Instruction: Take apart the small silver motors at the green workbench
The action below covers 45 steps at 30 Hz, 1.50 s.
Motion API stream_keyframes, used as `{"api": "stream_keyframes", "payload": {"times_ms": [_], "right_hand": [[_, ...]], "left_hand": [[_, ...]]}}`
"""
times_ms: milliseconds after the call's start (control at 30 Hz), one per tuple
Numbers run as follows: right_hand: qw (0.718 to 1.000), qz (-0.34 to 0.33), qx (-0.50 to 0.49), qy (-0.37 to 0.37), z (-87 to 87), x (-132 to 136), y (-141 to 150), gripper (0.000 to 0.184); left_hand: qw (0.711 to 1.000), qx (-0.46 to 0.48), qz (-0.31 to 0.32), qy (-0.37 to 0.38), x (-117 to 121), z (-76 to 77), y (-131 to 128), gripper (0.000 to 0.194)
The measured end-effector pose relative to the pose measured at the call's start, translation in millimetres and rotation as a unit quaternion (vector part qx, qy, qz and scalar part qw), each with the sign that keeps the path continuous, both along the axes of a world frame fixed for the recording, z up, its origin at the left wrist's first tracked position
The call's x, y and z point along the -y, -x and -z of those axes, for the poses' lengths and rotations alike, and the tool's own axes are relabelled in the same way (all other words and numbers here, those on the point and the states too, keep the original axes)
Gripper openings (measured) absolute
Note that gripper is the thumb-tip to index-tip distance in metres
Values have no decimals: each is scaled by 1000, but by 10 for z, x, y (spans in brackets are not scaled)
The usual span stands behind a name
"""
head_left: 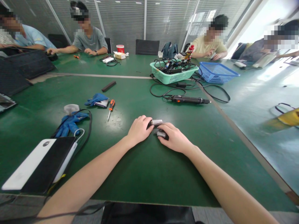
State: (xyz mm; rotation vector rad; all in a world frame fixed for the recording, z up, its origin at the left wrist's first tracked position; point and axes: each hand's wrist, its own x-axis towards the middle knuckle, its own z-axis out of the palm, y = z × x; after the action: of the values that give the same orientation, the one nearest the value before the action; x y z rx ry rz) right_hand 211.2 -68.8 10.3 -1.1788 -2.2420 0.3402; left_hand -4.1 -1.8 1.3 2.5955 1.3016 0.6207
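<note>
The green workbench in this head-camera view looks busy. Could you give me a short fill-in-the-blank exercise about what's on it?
The ____ hand covers a small grey metal cylinder.
The left hand grips a short ____ metal cylinder.
The mint-green plastic basket of black cables stands beside a ____ plastic basket.

Missing words: right; silver; blue.

Silver metal cylinders (157,122) (dark green table (149,174))
</note>
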Motion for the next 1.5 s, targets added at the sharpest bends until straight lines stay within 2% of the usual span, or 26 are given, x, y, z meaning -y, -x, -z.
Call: {"api": "stream_keyframes", "payload": {"times_ms": [133, 700, 833, 967, 1100, 1500], "right_hand": [[1000, 9, -3, -13, 22, 2, -23, 25], [1000, 8, -7, -25, 19, -11, 22, 33], [1000, 12, -7, -24, 25, 9, 17, 33], [1000, 13, -7, -26, 37, 30, 11, 32], [999, 14, -11, -26, 37, 45, 7, 32], [999, 15, -23, -26, 33, 73, 8, 27]], "left_hand": [[1000, -3, 5, -7, -8, 14, -5, 33], [1000, 15, -10, -12, 36, -6, -27, 32], [999, 49, -7, -18, 55, -36, -23, 23], [995, 83, 49, -21, 87, -79, 4, 14], [992, 49, 118, -1, 135, -115, 10, 12], [979, -11, 202, 9, 107, -137, 65, 19]]}}
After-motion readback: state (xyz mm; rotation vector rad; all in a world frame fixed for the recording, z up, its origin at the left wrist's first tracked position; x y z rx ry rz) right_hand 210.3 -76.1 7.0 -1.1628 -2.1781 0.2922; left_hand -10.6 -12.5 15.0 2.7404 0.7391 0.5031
